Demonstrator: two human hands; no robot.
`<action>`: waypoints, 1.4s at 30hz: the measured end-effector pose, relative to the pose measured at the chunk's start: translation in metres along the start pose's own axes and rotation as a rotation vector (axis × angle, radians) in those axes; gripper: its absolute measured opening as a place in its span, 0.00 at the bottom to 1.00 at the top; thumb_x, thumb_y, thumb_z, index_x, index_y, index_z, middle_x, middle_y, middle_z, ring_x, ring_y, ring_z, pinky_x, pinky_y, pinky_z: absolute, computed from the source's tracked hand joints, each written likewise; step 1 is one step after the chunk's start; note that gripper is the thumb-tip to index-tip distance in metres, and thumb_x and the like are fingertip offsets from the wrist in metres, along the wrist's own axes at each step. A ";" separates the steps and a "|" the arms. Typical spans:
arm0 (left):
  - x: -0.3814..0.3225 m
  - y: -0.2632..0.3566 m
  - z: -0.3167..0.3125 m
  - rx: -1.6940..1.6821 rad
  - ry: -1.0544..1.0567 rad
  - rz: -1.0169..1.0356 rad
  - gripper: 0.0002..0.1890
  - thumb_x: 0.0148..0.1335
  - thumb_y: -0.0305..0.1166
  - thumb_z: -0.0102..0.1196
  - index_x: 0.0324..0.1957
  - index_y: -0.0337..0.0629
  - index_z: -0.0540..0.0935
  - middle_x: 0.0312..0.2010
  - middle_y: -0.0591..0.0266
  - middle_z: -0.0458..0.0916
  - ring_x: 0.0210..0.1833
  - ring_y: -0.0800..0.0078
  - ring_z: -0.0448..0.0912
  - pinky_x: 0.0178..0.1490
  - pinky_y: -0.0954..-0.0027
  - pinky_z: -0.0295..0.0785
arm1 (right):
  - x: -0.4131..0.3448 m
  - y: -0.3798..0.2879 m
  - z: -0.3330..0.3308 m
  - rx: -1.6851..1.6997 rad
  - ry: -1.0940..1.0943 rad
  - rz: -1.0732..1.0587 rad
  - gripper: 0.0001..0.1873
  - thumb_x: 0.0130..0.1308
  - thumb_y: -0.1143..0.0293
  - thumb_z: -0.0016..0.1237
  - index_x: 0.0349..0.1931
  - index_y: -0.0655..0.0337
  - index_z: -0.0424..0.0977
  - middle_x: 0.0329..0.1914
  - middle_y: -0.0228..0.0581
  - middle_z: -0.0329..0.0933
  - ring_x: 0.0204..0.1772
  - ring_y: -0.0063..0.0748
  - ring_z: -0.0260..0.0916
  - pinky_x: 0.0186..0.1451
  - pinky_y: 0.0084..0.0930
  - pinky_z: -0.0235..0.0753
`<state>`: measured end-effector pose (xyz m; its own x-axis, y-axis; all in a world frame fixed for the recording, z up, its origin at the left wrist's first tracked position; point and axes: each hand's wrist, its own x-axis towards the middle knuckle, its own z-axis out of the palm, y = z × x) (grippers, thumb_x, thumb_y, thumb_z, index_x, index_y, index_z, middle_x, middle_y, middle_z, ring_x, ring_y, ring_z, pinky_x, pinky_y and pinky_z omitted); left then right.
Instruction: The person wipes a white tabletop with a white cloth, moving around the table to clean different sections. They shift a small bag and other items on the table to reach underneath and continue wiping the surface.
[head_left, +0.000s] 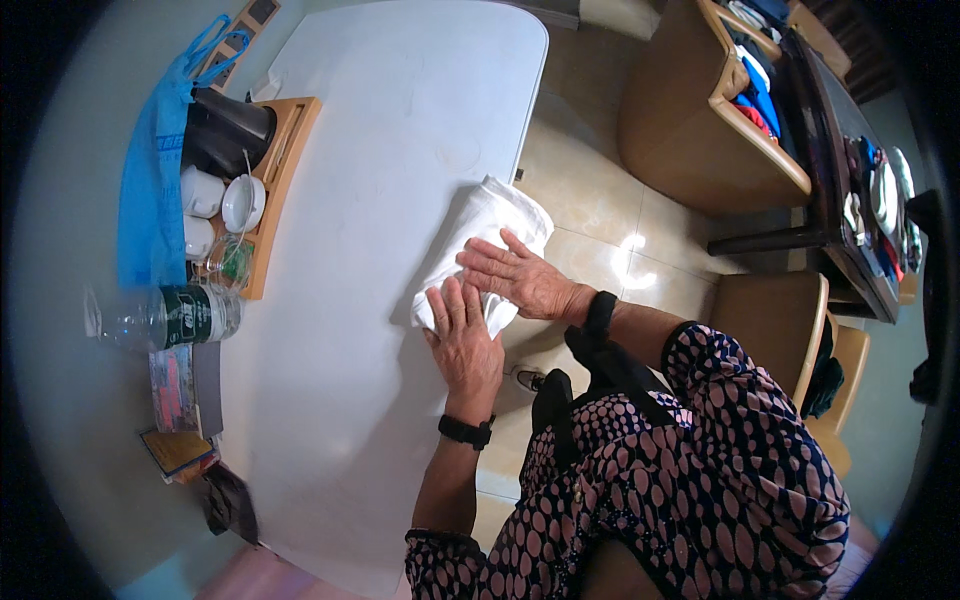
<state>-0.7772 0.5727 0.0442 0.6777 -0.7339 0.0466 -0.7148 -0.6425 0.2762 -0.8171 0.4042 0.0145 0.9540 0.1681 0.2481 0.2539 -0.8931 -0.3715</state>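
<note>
A folded white cloth lies at the edge of the white table, its right side reaching the table's rim. My left hand rests on the cloth's near end, fingers extended and slightly apart. Across the cloth's middle lies my right hand, palm down, with its fingertips close to the left hand's fingers. Both hands lie flat on the fabric, and neither grips it. Each wrist wears a black band. What lies beneath the palms is hidden.
Along the left wall stand a wooden tray with white cups and a dark jug, a blue plastic bag, a plastic bottle and boxes. Chairs and a dark table with folded clothes stand at right.
</note>
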 end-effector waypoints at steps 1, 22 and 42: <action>0.005 0.001 -0.001 -0.003 0.008 0.013 0.40 0.44 0.29 0.66 0.61 0.41 0.63 0.65 0.54 0.58 0.69 0.52 0.51 0.67 0.51 0.49 | 0.001 0.003 -0.003 0.011 -0.048 0.042 0.36 0.48 0.75 0.51 0.63 0.52 0.60 0.72 0.34 0.50 0.75 0.34 0.39 0.74 0.50 0.36; 0.116 -0.014 0.012 -0.041 -0.139 0.042 0.39 0.50 0.33 0.63 0.64 0.43 0.60 0.68 0.59 0.53 0.72 0.57 0.46 0.69 0.51 0.46 | 0.055 0.091 -0.014 -0.030 0.028 0.091 0.28 0.54 0.69 0.47 0.59 0.53 0.66 0.68 0.33 0.58 0.73 0.35 0.46 0.72 0.50 0.41; 0.087 -0.094 -0.030 -0.137 -0.363 -0.050 0.43 0.52 0.45 0.59 0.66 0.39 0.53 0.68 0.41 0.45 0.71 0.43 0.42 0.65 0.37 0.42 | 0.096 0.109 -0.045 -0.114 -0.298 0.506 0.51 0.39 0.68 0.63 0.67 0.42 0.52 0.75 0.38 0.39 0.76 0.42 0.31 0.70 0.62 0.34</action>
<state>-0.6455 0.5761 0.0508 0.5887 -0.7483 -0.3059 -0.6357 -0.6623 0.3967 -0.7051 0.3042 0.0387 0.9598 -0.1949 -0.2019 -0.2466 -0.9292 -0.2753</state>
